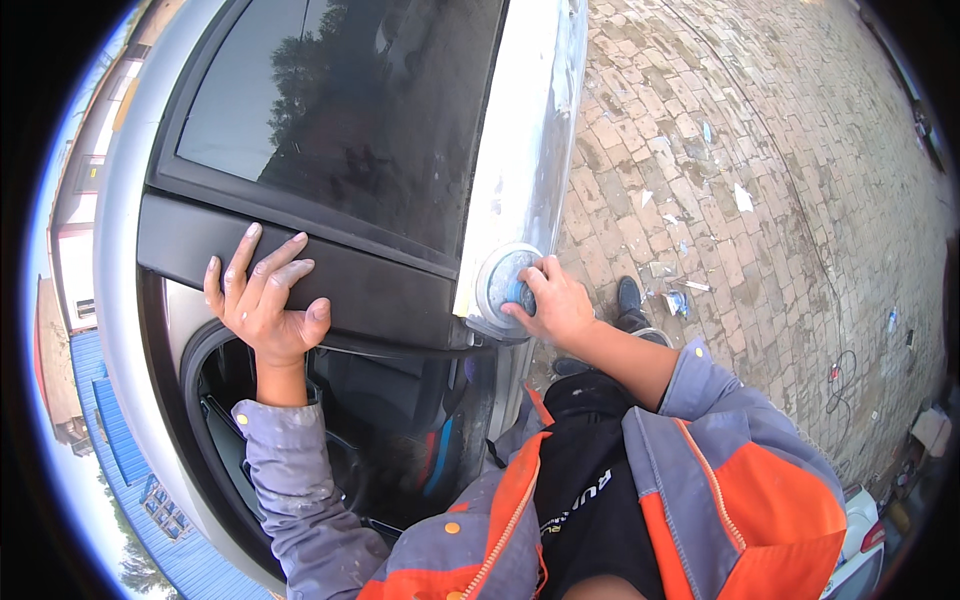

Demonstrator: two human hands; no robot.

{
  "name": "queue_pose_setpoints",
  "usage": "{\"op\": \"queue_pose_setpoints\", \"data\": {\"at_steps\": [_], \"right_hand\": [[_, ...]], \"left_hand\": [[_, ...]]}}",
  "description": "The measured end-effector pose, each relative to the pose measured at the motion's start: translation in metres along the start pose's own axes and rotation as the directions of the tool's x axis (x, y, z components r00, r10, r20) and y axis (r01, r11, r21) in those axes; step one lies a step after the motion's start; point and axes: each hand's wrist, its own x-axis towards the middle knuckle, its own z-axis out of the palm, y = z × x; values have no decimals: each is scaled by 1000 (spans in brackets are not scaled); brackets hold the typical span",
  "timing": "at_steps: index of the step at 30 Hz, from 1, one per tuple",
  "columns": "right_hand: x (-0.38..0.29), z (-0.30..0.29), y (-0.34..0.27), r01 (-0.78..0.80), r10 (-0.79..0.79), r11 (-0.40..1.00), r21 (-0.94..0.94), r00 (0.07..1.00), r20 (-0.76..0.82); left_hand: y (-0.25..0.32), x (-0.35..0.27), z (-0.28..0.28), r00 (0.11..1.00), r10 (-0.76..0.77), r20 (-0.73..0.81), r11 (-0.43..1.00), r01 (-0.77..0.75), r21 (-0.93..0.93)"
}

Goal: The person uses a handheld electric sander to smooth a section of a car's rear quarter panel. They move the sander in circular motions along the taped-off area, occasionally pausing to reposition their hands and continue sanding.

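Note:
My right hand (pixel 556 302) grips a round grey and blue sanding pad (pixel 504 289), which lies flat against the edge of a car door panel (pixel 517 150). Whitish and grey patches show on that panel, just below the window. My left hand (pixel 270 296) has its dusty fingers spread over the black door pillar (pixel 360 289) and holds nothing; whether the fingertips touch the pillar is hard to tell. The dark rear window glass (pixel 337 112) lies beyond both hands. Nearer my body, the front door opening shows part of the dark interior (pixel 382 405).
Brick paving (pixel 675 187) stretches to the right, with paper scraps (pixel 742 198) and a crumpled blue and white wrapper (pixel 676 303) on it. A dark cable (pixel 844 382) lies farther right. Part of a white vehicle (pixel 859 525) stands at the lower right.

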Motion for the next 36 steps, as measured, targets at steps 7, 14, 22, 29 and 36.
{"op": "queue_pose_setpoints", "data": {"at_steps": [7,14,22,29,36], "right_hand": [[27,-8,15,54,-56,998,-42,997,-49],[115,-52,36,-74,75,997,9,994,-74],[215,-104,65,-167,168,986,23,974,-151],[181,-93,60,-132,133,991,10,991,-27],[81,-33,32,85,-85,996,39,996,6]], "left_hand": [[0,1,0,1000,-19,-9,1000,19,-12],[2,2,-1,999,-48,11,999,48,-5],[4,4,-3,998,-46,36,999,46,12],[5,5,-4,997,-39,60,999,37,29],[5,4,-3,998,-25,58,999,22,39]]}}
